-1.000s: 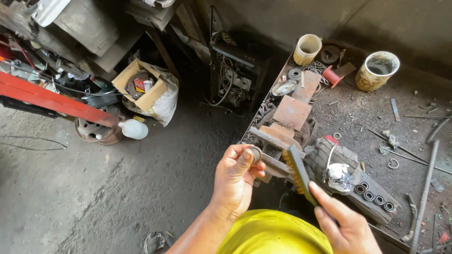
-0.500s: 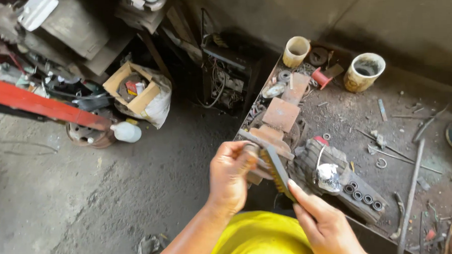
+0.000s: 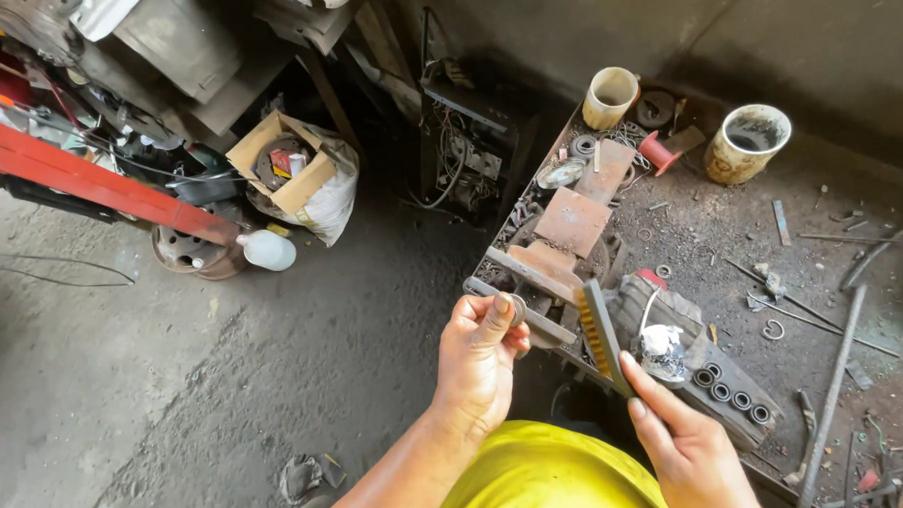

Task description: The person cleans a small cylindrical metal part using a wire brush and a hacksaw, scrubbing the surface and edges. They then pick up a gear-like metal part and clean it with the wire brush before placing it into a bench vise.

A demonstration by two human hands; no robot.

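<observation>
— What have you got in each hand?

— My left hand [image 3: 478, 358] is closed around a small round grey metal ring [image 3: 513, 308] — thumb and fingertips pinch it at the top of the fist, held up over the near edge of the dirty metal workbench [image 3: 711, 225]. My right hand [image 3: 691, 454] is wrapped around the handle end of a dark wire brush with yellowish bristles [image 3: 601, 331], forefinger stretched along its back. The brush stands just beside the ring, bristles turned toward it, with a small gap between them.

— And what lies around them?

— Just past the brush there is a black rubber block [image 3: 711, 370] with a row of small dark rings [image 3: 731, 390] resting on it and a crumpled whitish scrap [image 3: 661, 341] beside them. Rusty flat steel plates [image 3: 573, 220] sit further up the bench. At its far end stand a cream plastic cup [image 3: 611, 97], a red spool [image 3: 658, 152] and a stained round pot [image 3: 748, 141]. On the floor to my left are an open cardboard box [image 3: 280, 166] and a white plastic bottle [image 3: 268, 249].
</observation>
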